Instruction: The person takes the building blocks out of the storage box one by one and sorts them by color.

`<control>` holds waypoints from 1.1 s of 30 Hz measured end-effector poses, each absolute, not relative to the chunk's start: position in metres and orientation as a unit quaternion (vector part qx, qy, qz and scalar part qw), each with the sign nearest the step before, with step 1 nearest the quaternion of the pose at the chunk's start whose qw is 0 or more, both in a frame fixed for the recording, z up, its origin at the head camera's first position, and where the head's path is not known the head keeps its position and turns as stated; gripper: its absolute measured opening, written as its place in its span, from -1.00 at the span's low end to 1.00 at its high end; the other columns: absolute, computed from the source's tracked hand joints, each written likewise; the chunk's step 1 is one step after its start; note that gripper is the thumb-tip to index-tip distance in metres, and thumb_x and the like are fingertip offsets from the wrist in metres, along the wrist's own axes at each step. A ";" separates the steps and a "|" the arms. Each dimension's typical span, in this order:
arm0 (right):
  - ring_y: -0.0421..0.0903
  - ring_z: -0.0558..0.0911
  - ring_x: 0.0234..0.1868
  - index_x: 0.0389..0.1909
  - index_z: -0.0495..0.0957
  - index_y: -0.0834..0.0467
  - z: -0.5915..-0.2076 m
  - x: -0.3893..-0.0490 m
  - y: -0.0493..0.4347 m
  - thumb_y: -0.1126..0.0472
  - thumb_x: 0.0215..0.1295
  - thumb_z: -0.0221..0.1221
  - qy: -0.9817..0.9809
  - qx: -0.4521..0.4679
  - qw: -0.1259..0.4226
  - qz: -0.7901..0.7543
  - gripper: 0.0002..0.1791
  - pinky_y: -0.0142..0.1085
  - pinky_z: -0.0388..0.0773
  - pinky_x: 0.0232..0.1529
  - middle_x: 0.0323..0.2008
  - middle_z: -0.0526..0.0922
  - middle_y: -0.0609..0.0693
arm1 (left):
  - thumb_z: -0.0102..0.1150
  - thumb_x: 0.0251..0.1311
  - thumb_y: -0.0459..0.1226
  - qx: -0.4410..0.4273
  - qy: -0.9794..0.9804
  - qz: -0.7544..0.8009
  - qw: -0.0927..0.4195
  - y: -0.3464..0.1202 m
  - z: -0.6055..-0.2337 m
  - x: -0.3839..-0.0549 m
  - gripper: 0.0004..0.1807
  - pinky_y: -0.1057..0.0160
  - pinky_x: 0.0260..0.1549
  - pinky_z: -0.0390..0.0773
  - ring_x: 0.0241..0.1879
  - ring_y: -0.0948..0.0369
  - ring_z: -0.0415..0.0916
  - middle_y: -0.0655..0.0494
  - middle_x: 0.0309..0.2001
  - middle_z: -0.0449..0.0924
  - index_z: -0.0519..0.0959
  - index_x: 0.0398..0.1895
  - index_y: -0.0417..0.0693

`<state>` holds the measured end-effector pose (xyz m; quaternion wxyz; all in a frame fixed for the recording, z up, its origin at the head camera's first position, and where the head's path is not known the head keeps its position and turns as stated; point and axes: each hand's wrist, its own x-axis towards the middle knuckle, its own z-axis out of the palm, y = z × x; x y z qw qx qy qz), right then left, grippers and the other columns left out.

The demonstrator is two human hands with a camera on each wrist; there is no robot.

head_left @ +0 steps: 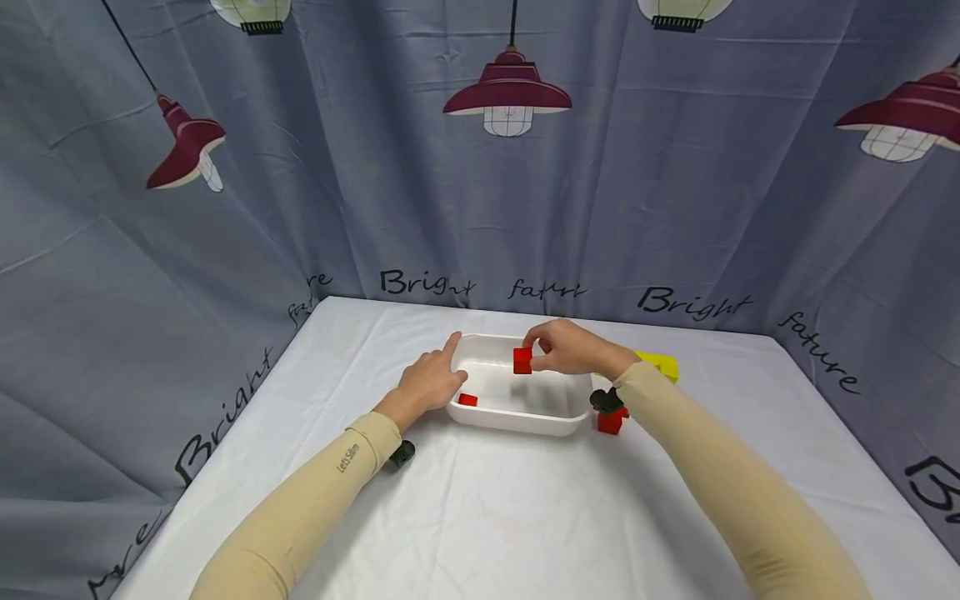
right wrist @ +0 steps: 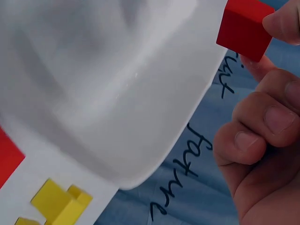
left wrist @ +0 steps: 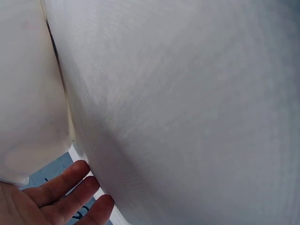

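A white tray (head_left: 517, 423) lies on the table with a small red block (head_left: 468, 400) inside near its left end. My left hand (head_left: 429, 380) rests at the tray's left rim, forefinger stretched along it and thumb near the edge. In the left wrist view, three fingers (left wrist: 75, 187) lie loosely extended beside the tray's outer wall. Above the tray, my right hand (head_left: 573, 347) pinches a red cube (head_left: 522, 361) between thumb and forefinger. The right wrist view shows the same red cube (right wrist: 244, 29) at the fingertips, the other fingers curled in.
Right of the tray stands another red block (head_left: 610, 422), partly behind the right wrist's black camera (head_left: 606, 401). Farther back is a yellow block piece (head_left: 660, 365), half hidden by the right forearm. A grey printed curtain (head_left: 480, 208) hangs behind the white table (head_left: 510, 517).
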<state>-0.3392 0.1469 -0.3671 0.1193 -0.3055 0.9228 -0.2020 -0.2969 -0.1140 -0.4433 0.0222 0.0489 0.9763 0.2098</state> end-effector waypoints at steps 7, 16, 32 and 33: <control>-0.13 0.38 -0.56 -0.02 0.66 0.11 -0.361 -0.329 0.168 0.22 0.21 0.26 0.924 -0.302 0.102 -0.212 -0.70 -0.32 0.30 -0.50 -0.59 0.41 -0.02 | -0.06 0.35 0.03 0.049 0.978 0.203 0.020 -0.114 -0.444 -0.297 -0.17 -0.13 0.03 0.54 0.27 -0.02 0.46 -0.12 0.29 0.49 -0.10 0.64 0.24; -0.13 0.36 -0.55 -0.03 0.65 0.09 -0.353 -0.314 0.194 0.23 0.22 0.28 0.929 -0.289 0.093 -0.210 -0.72 -0.32 0.30 -0.50 -0.56 0.41 -0.02 | -0.05 0.36 0.02 0.051 0.976 0.208 0.023 -0.114 -0.443 -0.297 -0.17 -0.14 0.05 0.54 0.28 -0.03 0.45 -0.14 0.30 0.48 -0.10 0.64 0.22; -0.12 0.39 -0.51 0.02 0.63 0.15 -0.352 -0.294 0.232 0.23 0.22 0.30 0.940 -0.261 0.091 -0.200 -0.67 -0.33 0.31 -0.49 -0.58 0.38 -0.04 | -0.08 0.36 0.02 0.054 0.975 0.215 0.024 -0.117 -0.443 -0.298 -0.17 -0.14 0.06 0.53 0.27 -0.04 0.45 -0.13 0.30 0.48 -0.12 0.64 0.24; -0.11 0.39 -0.51 0.02 0.63 0.16 -0.353 -0.292 0.235 0.23 0.22 0.30 0.941 -0.257 0.093 -0.199 -0.66 -0.33 0.30 -0.49 -0.59 0.38 -0.04 | -0.08 0.35 0.02 0.055 0.975 0.215 0.023 -0.117 -0.443 -0.297 -0.17 -0.14 0.05 0.53 0.26 -0.04 0.46 -0.13 0.29 0.49 -0.12 0.64 0.24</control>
